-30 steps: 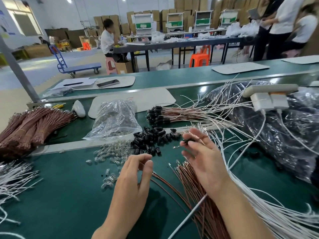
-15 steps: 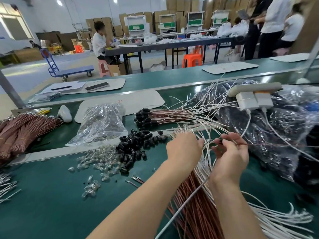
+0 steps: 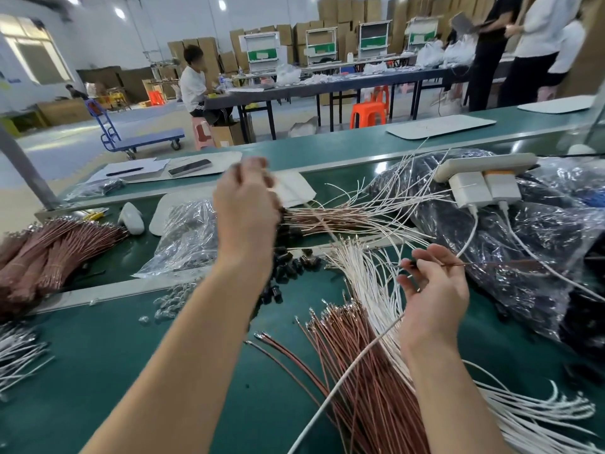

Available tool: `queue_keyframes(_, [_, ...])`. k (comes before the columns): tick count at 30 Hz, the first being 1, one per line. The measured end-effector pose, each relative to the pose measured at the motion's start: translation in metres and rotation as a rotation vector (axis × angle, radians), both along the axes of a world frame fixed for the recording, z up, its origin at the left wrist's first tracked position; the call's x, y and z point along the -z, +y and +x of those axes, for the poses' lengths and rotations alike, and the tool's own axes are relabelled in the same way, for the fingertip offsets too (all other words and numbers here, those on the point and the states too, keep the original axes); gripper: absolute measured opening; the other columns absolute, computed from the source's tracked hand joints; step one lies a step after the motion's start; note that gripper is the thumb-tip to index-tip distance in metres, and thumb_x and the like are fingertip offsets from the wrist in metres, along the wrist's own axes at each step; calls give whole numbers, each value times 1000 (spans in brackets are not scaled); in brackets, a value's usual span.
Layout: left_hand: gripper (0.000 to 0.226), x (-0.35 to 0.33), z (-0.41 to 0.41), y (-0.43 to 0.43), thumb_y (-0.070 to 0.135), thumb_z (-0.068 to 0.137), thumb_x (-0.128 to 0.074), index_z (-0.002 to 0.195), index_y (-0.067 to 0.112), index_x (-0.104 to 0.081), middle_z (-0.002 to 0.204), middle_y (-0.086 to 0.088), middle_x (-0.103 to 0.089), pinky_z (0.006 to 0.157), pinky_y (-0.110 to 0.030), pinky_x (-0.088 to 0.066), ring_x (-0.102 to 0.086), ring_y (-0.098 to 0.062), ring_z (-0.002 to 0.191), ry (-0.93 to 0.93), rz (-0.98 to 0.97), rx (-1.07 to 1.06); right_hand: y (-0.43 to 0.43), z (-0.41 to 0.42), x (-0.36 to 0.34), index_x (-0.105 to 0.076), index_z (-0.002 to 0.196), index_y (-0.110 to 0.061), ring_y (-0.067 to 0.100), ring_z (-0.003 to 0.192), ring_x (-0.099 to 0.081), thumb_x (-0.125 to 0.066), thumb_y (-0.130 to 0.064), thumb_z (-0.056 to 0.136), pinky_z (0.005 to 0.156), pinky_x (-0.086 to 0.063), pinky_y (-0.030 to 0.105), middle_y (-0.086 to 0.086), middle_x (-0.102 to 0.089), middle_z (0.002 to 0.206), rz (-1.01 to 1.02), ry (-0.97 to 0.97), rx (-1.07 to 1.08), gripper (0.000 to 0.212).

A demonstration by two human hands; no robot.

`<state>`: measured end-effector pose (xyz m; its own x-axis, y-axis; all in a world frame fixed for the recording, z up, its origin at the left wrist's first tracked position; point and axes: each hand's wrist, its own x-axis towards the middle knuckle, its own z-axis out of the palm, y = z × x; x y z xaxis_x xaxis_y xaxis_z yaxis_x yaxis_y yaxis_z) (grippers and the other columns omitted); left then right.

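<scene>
Right hand (image 3: 432, 290): 4 o'clock; grip pinching a brown wire (image 3: 484, 264).
Left hand (image 3: 245, 208): blurred; grip impossible to tell.
Done: small capped bundle (image 3: 343, 217), 3 o'clock of left hand.
Remaining: large loose wires (image 3: 366, 371), 5 o'clock; black caps (image 3: 291, 265).

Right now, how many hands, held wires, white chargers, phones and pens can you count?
Hands: 2 (left hand, right hand)
Held brown wire, pinched by the right hand: 1
White chargers: 2
Phone: 1
Pen: 1
Total: 7
</scene>
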<state>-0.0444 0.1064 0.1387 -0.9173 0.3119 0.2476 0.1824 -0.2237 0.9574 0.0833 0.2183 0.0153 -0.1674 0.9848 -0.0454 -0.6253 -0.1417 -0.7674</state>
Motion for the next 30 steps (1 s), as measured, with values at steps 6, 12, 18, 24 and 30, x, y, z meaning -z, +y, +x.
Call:
queue_keyframes(6, [22, 27, -59, -112, 26, 106, -44, 90, 23, -59, 70, 9, -57, 41, -18, -39, -47, -4, 52, -239, 151, -234, -13, -7, -2, -65, 96, -18, 10, 76, -67, -49, 7, 94, 66, -56, 21, -2, -69, 88, 62, -22, -210, 30])
queue_keyframes(12, [24, 111, -89, -181, 18, 104, -43, 88, 12, -60, 70, -1, -61, 32, -12, -28, -41, -11, 40, -524, -277, -296, -34, -22, 0, -64, 99, -5, 19, 86, -71, -49, 14, 94, 78, -58, 24, 11, -68, 95, 8, 67, -552, 25])
queue_keyframes(18, [54, 111, -65, -183, 35, 101, -46, 55, 12, -63, 54, -8, -60, 62, -39, -40, -52, -29, 56, 58, -1013, -503, -43, -29, 6, -62, 98, -3, 22, 91, -73, -49, 16, 93, 81, -58, 24, 16, -70, 98, -40, 57, -654, 24])
queue_keyframes(24, [24, 98, -33, -101, 39, 103, -45, 96, 28, -65, 90, 3, -64, 70, -35, -44, -55, -19, 79, 593, -1078, -322, -40, -29, 8, -66, 98, -10, 28, 92, -74, -49, 13, 95, 73, -61, 31, 13, -74, 98, -79, 17, -682, 28])
queue_keyframes(30, [36, 124, -45, -50, 40, 108, -37, 123, 21, -63, 120, -1, -61, 101, -36, -40, -54, -23, 116, 735, -1353, -165, -40, -32, 9, -64, 90, -8, 25, 88, -74, -47, 16, 95, 77, -63, 31, 15, -73, 95, -137, 52, -648, 29])
